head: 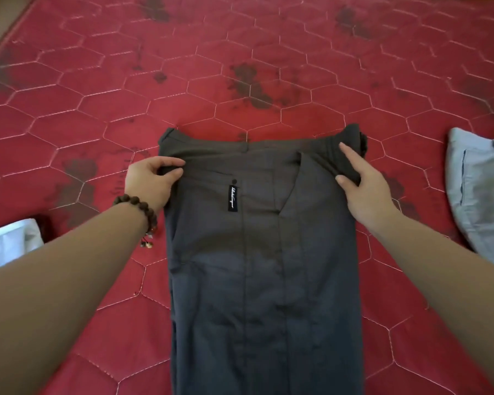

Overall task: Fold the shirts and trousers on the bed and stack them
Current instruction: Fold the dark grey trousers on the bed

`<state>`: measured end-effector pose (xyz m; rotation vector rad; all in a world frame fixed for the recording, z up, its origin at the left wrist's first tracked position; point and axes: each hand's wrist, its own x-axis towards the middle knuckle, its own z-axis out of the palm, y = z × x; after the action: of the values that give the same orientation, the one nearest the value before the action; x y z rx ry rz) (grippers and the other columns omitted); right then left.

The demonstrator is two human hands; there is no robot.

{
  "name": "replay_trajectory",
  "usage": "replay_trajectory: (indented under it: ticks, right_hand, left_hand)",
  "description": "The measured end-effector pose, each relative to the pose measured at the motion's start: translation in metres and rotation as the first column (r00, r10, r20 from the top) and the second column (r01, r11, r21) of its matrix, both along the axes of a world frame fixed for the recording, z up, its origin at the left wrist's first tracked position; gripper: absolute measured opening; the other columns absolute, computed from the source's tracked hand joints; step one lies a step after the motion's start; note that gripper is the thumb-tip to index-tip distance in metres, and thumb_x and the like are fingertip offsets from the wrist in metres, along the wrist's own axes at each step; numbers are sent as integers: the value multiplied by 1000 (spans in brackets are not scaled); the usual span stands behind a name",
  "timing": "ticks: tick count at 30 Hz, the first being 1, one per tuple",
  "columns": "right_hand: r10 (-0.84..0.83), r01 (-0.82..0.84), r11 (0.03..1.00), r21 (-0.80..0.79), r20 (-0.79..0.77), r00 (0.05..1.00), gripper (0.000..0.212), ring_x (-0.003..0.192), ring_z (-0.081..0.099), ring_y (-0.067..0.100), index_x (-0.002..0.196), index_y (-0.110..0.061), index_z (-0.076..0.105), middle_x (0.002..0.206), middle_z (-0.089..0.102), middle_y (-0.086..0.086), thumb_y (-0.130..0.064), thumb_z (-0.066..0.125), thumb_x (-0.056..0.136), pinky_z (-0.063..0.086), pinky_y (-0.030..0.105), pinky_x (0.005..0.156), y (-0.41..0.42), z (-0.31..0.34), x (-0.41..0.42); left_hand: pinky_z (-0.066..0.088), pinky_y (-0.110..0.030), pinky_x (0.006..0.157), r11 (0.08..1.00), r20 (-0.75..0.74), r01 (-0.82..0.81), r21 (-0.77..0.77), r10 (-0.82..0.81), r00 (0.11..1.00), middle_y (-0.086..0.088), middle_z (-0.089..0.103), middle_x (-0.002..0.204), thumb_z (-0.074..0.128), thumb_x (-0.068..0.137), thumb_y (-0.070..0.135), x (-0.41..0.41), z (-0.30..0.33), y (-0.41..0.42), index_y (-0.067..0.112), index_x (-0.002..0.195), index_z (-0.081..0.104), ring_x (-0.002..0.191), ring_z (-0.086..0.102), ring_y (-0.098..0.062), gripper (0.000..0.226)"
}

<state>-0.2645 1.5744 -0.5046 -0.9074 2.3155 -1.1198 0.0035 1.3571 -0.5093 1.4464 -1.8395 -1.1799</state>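
Both hands pinch the dark trousers [257,252] at the waistband, left hand [150,182] and right hand [362,183] at opposite sides, the garment lying flat mid-bed [240,67] toward its near edge; uneven pulling risks skewing the legs and creasing the fold.

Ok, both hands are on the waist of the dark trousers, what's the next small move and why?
Probably pull the waistband taut and smooth it flat. The left hand and right hand each pinch a side of the dark trousers, which lie lengthwise on the red bed cover, and the right edge looks bunched.
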Motion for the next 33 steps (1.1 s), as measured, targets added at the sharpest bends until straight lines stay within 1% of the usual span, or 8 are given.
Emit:
replay_trajectory:
  ticks: [3, 6, 8, 10, 14, 25, 30, 33]
  right_hand:
    - [5, -5, 1000, 0, -79, 997, 51, 132, 43, 14, 139, -29, 50, 140, 51, -2, -7, 57, 94, 29, 16, 106, -31, 7, -19]
    - [-88, 127, 966, 225, -175, 981, 56, 133, 37, 31, 145, -33, 39, 145, 37, 15, -26, 60, 94, 30, 38, 112, -53, 7, -23]
    - [-43, 198, 928, 316, -437, 898, 55, 140, 22, 36, 148, -30, 33, 153, 23, 21, -32, 52, 97, 21, 50, 116, -54, 7, 4]
    - [160, 16, 961, 277, -600, 784, 51, 145, 19, 36, 145, -26, 40, 155, 25, 19, -35, 46, 96, 13, 56, 117, -48, -3, 50]
    - [509, -198, 819, 539, -523, 684, 58, 149, 3, 30, 148, -41, 24, 161, 14, 5, -56, 17, 93, 1, 65, 114, -30, -43, 106]
    - [366, -114, 883, 455, -516, 774, 65, 149, 11, 25, 151, -23, 25, 159, 20, 8, -52, 9, 96, 7, 52, 119, -2, -48, 107]
    - [456, -207, 861, 465, -522, 721, 59, 148, 14, 22, 149, -13, 29, 158, 24, 6, -40, 26, 97, 16, 58, 116, 63, -46, 179]
    - [463, -193, 846, 497, -505, 729, 61, 148, 12, 22, 150, -13, 24, 159, 20, 6, -42, 28, 97, 16, 59, 116, 102, -50, 212]
  left_hand:
    - [48, -10, 75, 996, -17, -71, -50, 70, 997, -3, 69, 105, 65, 86, 7, -15, 10, -25, 19, 101, 72, 95, 64, -15, 20]
    - [34, -31, 110, 983, 248, -75, -167, 115, 962, -14, 41, 147, 55, 89, 5, -37, 19, -27, 16, 129, 58, 135, 39, -28, 42]
    - [17, -43, 119, 951, 430, 89, -296, 50, 902, -18, 16, 158, 53, 90, 11, -47, 15, 3, 14, 136, 50, 146, 14, -32, 47]
    - [8, -50, 118, 835, 567, 397, -381, -128, 814, -15, 11, 160, 44, 92, 29, -50, 1, 52, 16, 140, 46, 148, 5, -31, 50]
    - [1, -53, 118, 704, 814, 692, -160, -303, 496, -1, -3, 162, -1, 85, 59, -34, -38, 98, 35, 152, 4, 148, -7, -27, 72]
    - [10, -54, 118, 747, 723, 577, -330, -193, 664, -12, 34, 153, 21, 93, 41, -13, -38, 99, 13, 145, 39, 146, 20, -30, 62]
    - [12, -52, 116, 622, 747, 740, -256, -359, 560, -12, 30, 155, 27, 94, 42, 31, -35, 196, 13, 147, 35, 146, 19, -27, 61]
    - [13, -51, 115, 662, 774, 722, -203, -343, 533, -11, 29, 155, 25, 96, 41, 63, -41, 234, 16, 149, 32, 146, 21, -27, 59]
